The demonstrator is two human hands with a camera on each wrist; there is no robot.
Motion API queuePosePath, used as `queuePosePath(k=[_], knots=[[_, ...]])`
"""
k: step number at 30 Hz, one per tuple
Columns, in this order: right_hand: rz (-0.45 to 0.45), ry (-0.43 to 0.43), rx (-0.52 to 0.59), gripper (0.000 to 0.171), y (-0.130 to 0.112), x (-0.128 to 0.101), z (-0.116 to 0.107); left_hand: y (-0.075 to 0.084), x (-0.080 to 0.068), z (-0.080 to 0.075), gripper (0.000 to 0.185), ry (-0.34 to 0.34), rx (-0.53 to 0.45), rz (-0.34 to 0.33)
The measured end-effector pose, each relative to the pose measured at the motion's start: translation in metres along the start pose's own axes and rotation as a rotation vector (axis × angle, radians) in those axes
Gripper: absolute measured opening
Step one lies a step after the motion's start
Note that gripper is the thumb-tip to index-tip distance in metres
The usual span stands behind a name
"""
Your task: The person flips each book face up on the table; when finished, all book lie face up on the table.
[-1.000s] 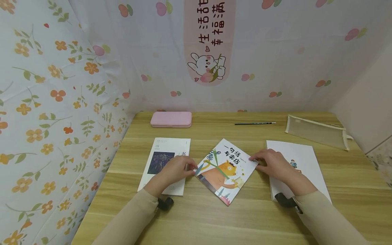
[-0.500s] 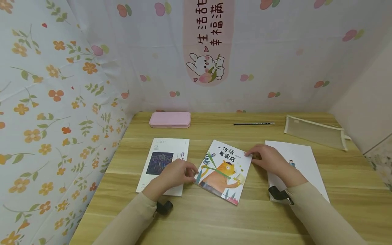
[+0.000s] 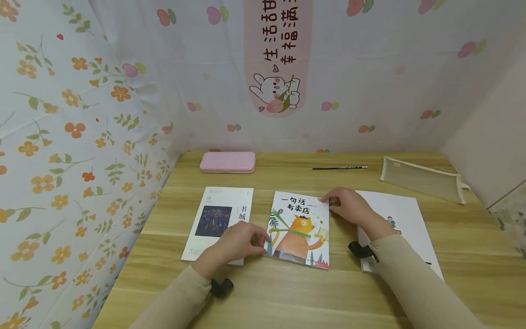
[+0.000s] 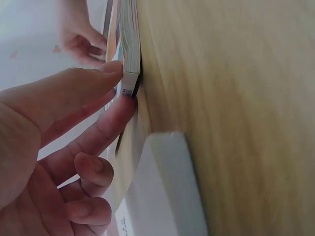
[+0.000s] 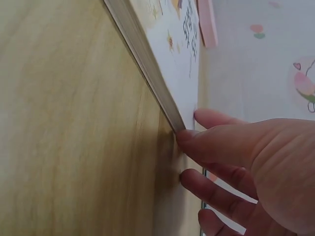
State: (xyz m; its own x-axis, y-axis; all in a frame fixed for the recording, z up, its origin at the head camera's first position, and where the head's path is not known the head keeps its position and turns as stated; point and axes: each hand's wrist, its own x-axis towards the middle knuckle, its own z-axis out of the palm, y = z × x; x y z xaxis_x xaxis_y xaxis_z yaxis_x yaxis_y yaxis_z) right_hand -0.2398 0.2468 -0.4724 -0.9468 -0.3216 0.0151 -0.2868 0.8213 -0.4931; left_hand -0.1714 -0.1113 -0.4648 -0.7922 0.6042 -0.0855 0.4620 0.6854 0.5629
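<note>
A thin picture book (image 3: 299, 228) with an orange bear on its cover lies face up on the wooden table, nearly square to it. My left hand (image 3: 242, 240) pinches its lower left corner; in the left wrist view the thumb is over the book's spine end (image 4: 130, 78) and the index finger just below. At the upper right corner, my right hand (image 3: 349, 205) holds the book between thumb and index finger, the other fingers loosely bent. Under my left hand lies a white book (image 3: 213, 221) with a dark picture. A white booklet (image 3: 400, 219) lies partly under my right forearm.
A pink pencil case (image 3: 228, 162) stands at the back left. A dark pencil (image 3: 339, 167) lies at the back, and a sheer mesh pouch (image 3: 421, 178) is at the back right. Printed cloth (image 3: 205, 68) hangs behind the table (image 3: 283, 297) and on the left.
The picture book has turned counterclockwise from a diamond-like slant to almost straight. My right hand has moved left and slightly up with its corner, my left hand slightly nearer me.
</note>
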Motion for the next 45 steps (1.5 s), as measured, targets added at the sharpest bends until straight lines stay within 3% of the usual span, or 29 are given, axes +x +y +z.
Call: queuePosePath(k=[13,21,27,45], knots=[[0.041,0.022,-0.010,0.033,-0.005,0.013,0.005,0.006,0.001,0.003,0.023,0.005,0.026,0.015],[0.016,0.028,-0.001,0.037,-0.006,0.013,0.007,0.004,0.002,0.005,0.024,0.015,0.028,0.011],[-0.036,0.030,-0.024,0.031,-0.006,-0.001,0.005,0.004,0.002,0.005,0.024,0.012,0.039,0.012],[0.034,0.066,-0.066,0.032,0.006,-0.045,-0.017,0.014,0.007,0.007,0.017,0.048,0.093,0.040]])
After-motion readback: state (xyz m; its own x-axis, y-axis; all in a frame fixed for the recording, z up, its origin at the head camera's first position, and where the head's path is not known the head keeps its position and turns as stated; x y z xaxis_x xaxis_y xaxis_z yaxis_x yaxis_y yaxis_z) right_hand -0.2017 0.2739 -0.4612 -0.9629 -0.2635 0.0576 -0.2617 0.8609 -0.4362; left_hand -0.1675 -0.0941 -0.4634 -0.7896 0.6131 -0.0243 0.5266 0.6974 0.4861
